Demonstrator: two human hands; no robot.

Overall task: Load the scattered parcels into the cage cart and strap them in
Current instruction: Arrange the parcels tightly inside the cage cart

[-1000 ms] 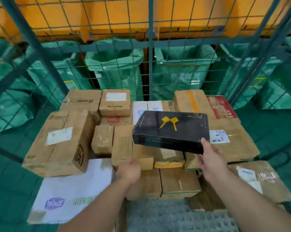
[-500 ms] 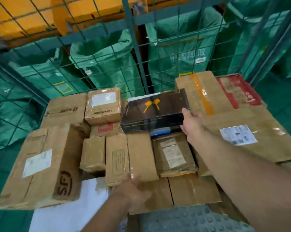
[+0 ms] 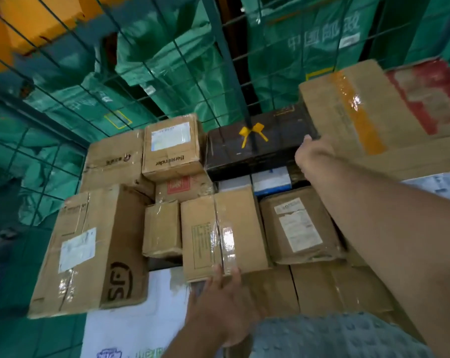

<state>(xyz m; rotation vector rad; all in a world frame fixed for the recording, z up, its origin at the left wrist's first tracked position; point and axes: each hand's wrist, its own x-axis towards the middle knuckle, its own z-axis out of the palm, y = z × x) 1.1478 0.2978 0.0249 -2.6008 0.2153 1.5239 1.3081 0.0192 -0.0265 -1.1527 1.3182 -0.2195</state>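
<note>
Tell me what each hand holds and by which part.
The right hand grips the black box at its right end. The left hand holds nothing; its straight fingers rest on the near edge of a taped carton.

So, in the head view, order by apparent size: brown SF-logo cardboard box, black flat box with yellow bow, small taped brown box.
1. Brown SF-logo cardboard box, largest, though nearest the camera.
2. Black flat box with yellow bow, farther away, real size unsure.
3. Small taped brown box, smallest.
</note>
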